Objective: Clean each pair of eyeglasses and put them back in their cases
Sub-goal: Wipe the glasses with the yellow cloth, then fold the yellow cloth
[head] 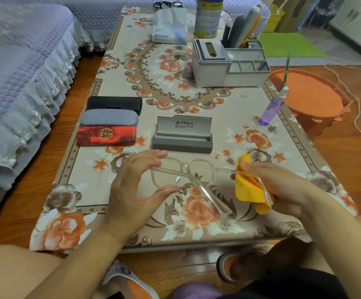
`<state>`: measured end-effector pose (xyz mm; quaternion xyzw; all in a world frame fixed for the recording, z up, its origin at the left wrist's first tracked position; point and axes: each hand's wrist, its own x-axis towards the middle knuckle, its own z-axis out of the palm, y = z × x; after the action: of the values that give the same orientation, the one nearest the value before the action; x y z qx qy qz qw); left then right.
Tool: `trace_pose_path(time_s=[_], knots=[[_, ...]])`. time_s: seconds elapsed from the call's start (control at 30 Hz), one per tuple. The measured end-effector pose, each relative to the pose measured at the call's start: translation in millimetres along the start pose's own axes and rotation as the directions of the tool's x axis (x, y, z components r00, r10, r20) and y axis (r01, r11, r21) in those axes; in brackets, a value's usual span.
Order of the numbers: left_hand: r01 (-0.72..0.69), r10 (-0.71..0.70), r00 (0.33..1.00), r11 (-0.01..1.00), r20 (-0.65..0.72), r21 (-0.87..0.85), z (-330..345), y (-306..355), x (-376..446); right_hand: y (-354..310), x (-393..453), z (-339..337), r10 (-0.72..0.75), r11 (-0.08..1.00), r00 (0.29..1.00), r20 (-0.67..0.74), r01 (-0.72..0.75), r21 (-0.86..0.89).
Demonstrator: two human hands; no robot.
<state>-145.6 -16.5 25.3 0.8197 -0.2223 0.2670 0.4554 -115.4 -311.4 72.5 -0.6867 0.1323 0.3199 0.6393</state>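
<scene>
My left hand [132, 182] spans the left lens of the clear-framed glasses [183, 173], fingertips along the top rim and thumb curled under the bottom one, so it pinches the frame edge-on above the near end of the table [196, 234]; my right hand [283, 186] grips the yellow cloth [248, 193], which is folded round the right temple arm close to the hinge. The glasses hang between my two hands, lenses facing away, the left temple arm swung open and slanting down toward me. They should weigh next to nothing, but I judge them awkward: thin plastic that flexes, hinges that will not take twisting, and smooth lenses that smear at a bare touch. So the rim and the bridge are the places to hold, never the lens faces, and any rubbing belongs to the soft cloth, which drapes and gives. Just beyond my fingertips stands the open grey case [182, 137], lid up, where I expect this pair to go. Farther off past my left hand lie three closed cases in a row, red [106, 135], grey [109, 117] and black [114, 103]. Out past my right hand the purple spray bottle [272, 108] stands near the table's edge, well apart from the glasses.
</scene>
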Motion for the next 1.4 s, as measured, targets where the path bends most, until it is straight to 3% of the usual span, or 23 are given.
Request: trace_pose_path(time_s=[0.1,0.23,0.33,0.4,0.5,0.6,0.73,0.8,0.83,0.87,0.93,1.0,1.13,1.4], knots=[[-0.103,0.102,0.994,0.994,0.031,0.045,4.0,-4.0,-2.1,-3.0,-2.0,3.3,0.083,0.996,0.980,0.180,-0.087,0.017],[-0.265,0.230,0.955,0.945,0.188,0.193,4.8,-11.4,-2.9,1.3,6.0,3.9,0.076,0.988,0.968,0.238,-0.041,-0.148],[-0.181,0.082,0.951,0.929,0.297,0.323,0.4,-20.7,1.4,6.7,12.9,4.7,-0.041,0.984,0.999,0.012,0.043,-0.171],[-0.123,-0.009,0.938,0.925,0.345,0.359,0.2,-30.4,1.9,10.5,17.6,6.3,-0.146,0.955,0.979,-0.145,0.101,-0.279],[-0.033,-0.101,0.930,0.936,0.355,0.352,1.8,-33.6,1.1,18.0,25.1,10.1,-0.190,0.920,0.960,-0.206,0.101,-0.379],[0.046,-0.159,0.935,0.941,0.317,0.334,0.9,-27.2,0.9,21.7,24.1,6.2,-0.176,0.819,0.950,-0.256,-0.003,-0.574],[0.145,-0.199,0.956,0.960,0.217,0.240,1.1,-10.4,1.3,7.8,7.4,-3.6,-0.431,0.686,0.815,-0.388,0.016,-0.728],[0.301,-0.315,0.935,0.948,0.164,0.103,3.0,7.3,5.8,-9.2,-6.3,7.7,-0.499,0.717,0.784,-0.368,0.135,-0.684],[0.414,-0.404,0.897,0.910,0.178,-0.022,4.0,14.5,8.8,-17.4,-12.8,18.3,-0.489,0.758,0.813,-0.317,0.215,-0.616],[0.525,-0.477,0.844,0.829,0.246,-0.194,4.7,20.7,12.7,-24.7,-18.8,31.0,-0.468,0.797,0.852,-0.234,0.293,-0.528],[0.666,-0.501,0.746,0.557,0.439,-0.496,3.8,26.6,16.5,-35.7,-26.1,56.9,-0.459,0.831,0.887,-0.055,0.407,-0.379],[0.679,-0.462,0.732,0.423,0.501,-0.600,-0.3,26.5,18.7,-41.4,-23.1,75.0,-0.497,0.824,0.866,0.051,0.490,-0.285],[0.605,-0.509,0.791,0.563,0.341,-0.563,-11.4,20.4,25.1,-45.0,-6.8,90.0,-0.511,0.855,0.858,0.049,0.513,-0.078],[0.534,-0.497,0.831,0.583,0.252,-0.612,-57.9,14.1,27.7,-35.5,6.4,90.3,-0.364,0.929,0.902,0.234,0.334,0.157]])
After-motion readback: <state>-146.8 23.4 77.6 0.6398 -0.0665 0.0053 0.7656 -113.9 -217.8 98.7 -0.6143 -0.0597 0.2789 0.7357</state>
